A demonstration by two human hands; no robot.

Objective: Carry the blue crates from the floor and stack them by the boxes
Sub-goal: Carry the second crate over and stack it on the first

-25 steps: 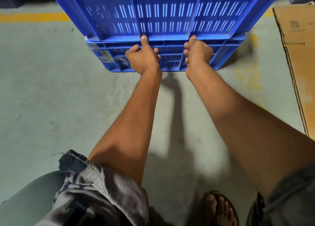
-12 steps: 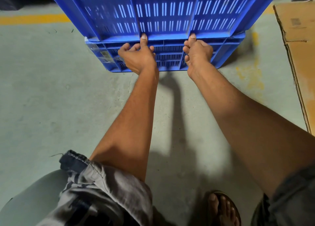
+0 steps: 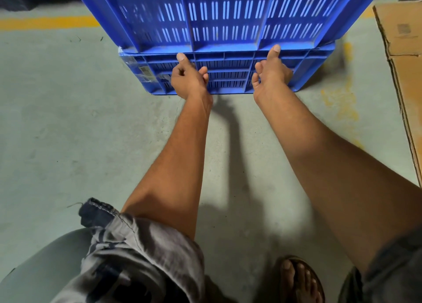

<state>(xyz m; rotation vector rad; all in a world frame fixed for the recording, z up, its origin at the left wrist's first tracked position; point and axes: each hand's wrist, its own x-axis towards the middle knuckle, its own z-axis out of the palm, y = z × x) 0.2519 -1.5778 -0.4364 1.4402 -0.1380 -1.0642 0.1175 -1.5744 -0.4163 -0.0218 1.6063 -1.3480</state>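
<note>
**Top crate settling onto the one below**

Two blue crates sit on the grey floor (image 3: 68,120), one on the other. The lower crate (image 3: 228,74) rests flat on the concrete. The upper crate (image 3: 217,17) sits on its rim, its slotted wall leaning away toward the top of the view. A flattened cardboard box (image 3: 402,74) lies just to the right of the pair, and a yellow line (image 3: 45,22) runs across the floor behind them on the left.

The person is bent low over the stack. The left hand (image 3: 189,78) has its thumb up against the seam where the two crates meet, the other fingers loosely curled and holding nothing. The right hand (image 3: 271,74) does the same further along, thumb on the seam, fingers spread slack in front of the lower crate's wall. Neither hand is gripping; both only touch at the thumb tips.

To my eye this is the seating step: the upper crate is placed, and the thumbs are checking or nudging its edge into line. Next, I would judge, comes a check that the near edge sits square, then letting go and fetching another crate, if any remain out of view.
</note>
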